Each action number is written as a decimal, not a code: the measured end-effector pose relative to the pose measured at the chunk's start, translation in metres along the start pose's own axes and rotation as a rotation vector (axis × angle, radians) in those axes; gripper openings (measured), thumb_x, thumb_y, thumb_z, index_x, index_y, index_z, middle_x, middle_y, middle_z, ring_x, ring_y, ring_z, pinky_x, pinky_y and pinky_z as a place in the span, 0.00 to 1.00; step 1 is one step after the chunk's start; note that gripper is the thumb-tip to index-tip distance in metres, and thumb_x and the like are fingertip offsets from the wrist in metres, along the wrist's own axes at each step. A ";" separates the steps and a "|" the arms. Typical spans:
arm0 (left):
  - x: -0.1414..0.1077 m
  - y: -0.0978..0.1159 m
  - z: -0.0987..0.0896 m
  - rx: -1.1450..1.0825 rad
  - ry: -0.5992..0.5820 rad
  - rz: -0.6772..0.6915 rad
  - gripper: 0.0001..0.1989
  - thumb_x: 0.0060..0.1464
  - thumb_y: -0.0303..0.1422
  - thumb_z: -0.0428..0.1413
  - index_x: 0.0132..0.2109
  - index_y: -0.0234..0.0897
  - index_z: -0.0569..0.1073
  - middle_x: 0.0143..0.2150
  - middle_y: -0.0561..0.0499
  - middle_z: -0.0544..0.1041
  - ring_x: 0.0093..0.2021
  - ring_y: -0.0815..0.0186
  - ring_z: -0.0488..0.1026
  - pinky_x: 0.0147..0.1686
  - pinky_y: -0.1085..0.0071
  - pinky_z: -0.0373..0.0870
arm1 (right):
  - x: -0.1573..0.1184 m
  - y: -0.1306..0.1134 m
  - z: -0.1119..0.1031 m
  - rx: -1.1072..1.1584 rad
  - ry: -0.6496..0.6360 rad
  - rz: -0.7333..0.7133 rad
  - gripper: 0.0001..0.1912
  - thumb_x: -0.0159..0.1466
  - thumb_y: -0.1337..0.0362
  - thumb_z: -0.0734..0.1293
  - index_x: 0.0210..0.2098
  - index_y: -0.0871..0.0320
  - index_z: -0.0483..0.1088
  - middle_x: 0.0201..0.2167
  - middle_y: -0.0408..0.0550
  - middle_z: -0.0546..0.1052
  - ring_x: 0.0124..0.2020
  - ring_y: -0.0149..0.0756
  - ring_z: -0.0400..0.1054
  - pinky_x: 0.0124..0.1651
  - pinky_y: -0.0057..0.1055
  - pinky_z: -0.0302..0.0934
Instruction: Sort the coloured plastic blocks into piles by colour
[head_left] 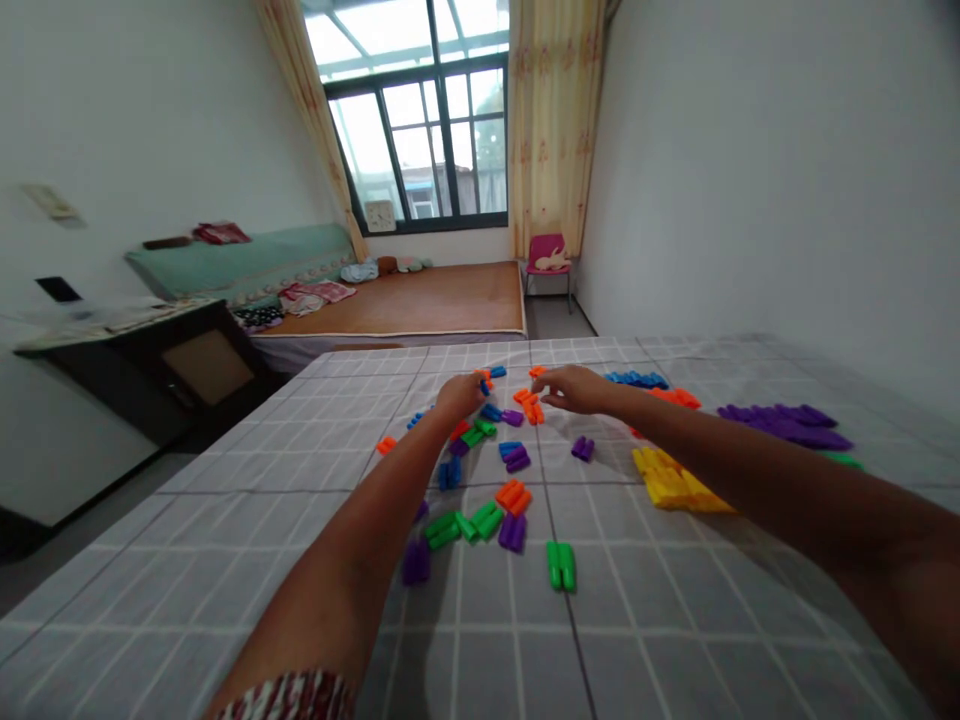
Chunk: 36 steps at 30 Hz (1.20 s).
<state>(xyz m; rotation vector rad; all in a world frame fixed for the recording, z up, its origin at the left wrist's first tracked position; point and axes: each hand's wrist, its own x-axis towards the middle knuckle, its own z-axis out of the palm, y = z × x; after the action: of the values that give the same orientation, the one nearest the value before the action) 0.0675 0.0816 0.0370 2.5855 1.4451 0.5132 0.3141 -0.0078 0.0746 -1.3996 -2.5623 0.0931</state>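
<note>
My left hand (459,398) reaches to the far middle of the table. Its fingers are closed on a small blue plastic piece (484,386), with orange and blue pieces just beyond the fingertips. Across from it, my right hand (571,388) is held palm down, thumb and fingers apart, beside several orange plastic pieces (528,404). I see nothing between its fingers. Nearer me lie loose paired-tube pieces: purple (583,449), blue (450,473), orange (514,496) and green (561,566). My left forearm hides part of the scatter.
Under everything is a grey checked tablecloth (300,560). On the right, pieces are grouped by colour: a yellow group (675,482), a purple group (784,424) and a blue row (637,380). Beyond the table are a bed (420,300), a dark cabinet (187,365) and a pink chair (546,245).
</note>
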 end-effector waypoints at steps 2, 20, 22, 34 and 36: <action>0.006 0.017 -0.005 -0.184 0.029 -0.063 0.19 0.52 0.28 0.54 0.52 0.36 0.74 0.41 0.43 0.80 0.40 0.57 0.77 0.42 0.63 0.72 | 0.006 0.004 -0.007 0.047 0.103 0.003 0.16 0.61 0.67 0.65 0.49 0.58 0.72 0.44 0.53 0.78 0.38 0.37 0.73 0.44 0.33 0.63; 0.002 0.101 -0.031 -0.896 -0.131 0.134 0.28 0.51 0.40 0.59 0.58 0.35 0.66 0.53 0.38 0.74 0.41 0.63 0.75 0.37 0.66 0.73 | -0.062 0.125 -0.096 -0.009 0.158 0.242 0.24 0.51 0.63 0.72 0.49 0.56 0.74 0.42 0.46 0.79 0.37 0.35 0.72 0.41 0.28 0.64; -0.013 0.079 -0.028 -0.764 -0.136 0.193 0.24 0.51 0.41 0.57 0.53 0.33 0.72 0.50 0.40 0.76 0.43 0.60 0.75 0.41 0.63 0.74 | -0.086 0.164 -0.089 -0.100 0.052 0.474 0.22 0.49 0.65 0.72 0.45 0.57 0.76 0.38 0.46 0.80 0.36 0.36 0.73 0.40 0.28 0.63; -0.058 0.002 -0.022 -0.471 -0.149 0.133 0.21 0.51 0.42 0.52 0.47 0.35 0.78 0.49 0.44 0.79 0.49 0.56 0.75 0.51 0.61 0.70 | -0.132 0.229 -0.026 -0.089 -0.273 0.767 0.21 0.45 0.63 0.74 0.40 0.53 0.79 0.43 0.48 0.81 0.45 0.43 0.73 0.46 0.32 0.64; -0.062 -0.001 -0.024 -0.465 -0.144 0.125 0.21 0.51 0.42 0.52 0.47 0.35 0.78 0.48 0.44 0.80 0.48 0.57 0.76 0.51 0.61 0.70 | -0.130 0.230 -0.021 -0.093 -0.269 0.744 0.23 0.46 0.65 0.73 0.43 0.53 0.78 0.45 0.48 0.80 0.46 0.44 0.73 0.47 0.33 0.64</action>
<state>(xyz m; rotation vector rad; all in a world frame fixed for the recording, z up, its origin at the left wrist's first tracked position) 0.0283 0.0287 0.0451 2.2907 0.9820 0.5837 0.5758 0.0074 0.0376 -2.4453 -2.0942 0.2983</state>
